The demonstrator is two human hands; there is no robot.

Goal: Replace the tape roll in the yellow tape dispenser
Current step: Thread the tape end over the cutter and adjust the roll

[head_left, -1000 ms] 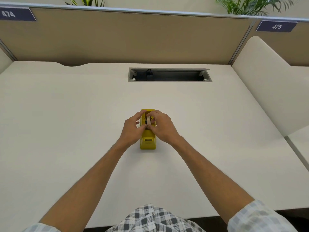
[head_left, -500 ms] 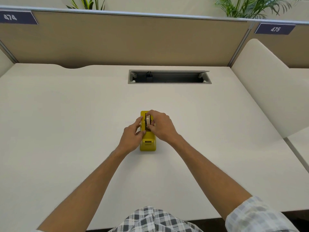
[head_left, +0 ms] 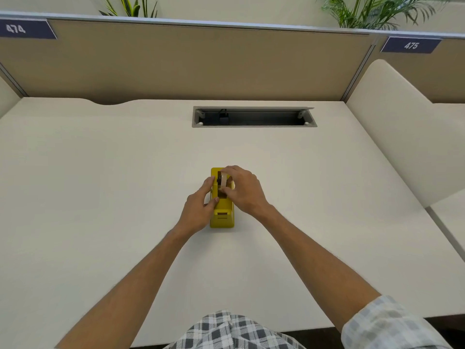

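The yellow tape dispenser (head_left: 222,217) stands on the white desk (head_left: 100,197), its cutter end toward me. A pale tape roll (head_left: 223,181) sits upright in the dispenser's well, partly above the rim. My right hand (head_left: 242,191) pinches the roll between thumb and fingers from the right side. My left hand (head_left: 198,210) presses against the dispenser's left wall, with the thumb on its top edge. The lower part of the roll and the hub are hidden inside the well and by my fingers.
A grey cable tray opening (head_left: 254,117) is cut into the desk behind the dispenser. A tan partition (head_left: 188,61) runs along the back, and a rounded cream divider (head_left: 402,127) rises at the right. Bare desk surface lies on both sides of my arms.
My left hand has slid from the top of the dispenser down to its left side. My right hand has stayed on the roll, which now shows more clearly above the well.
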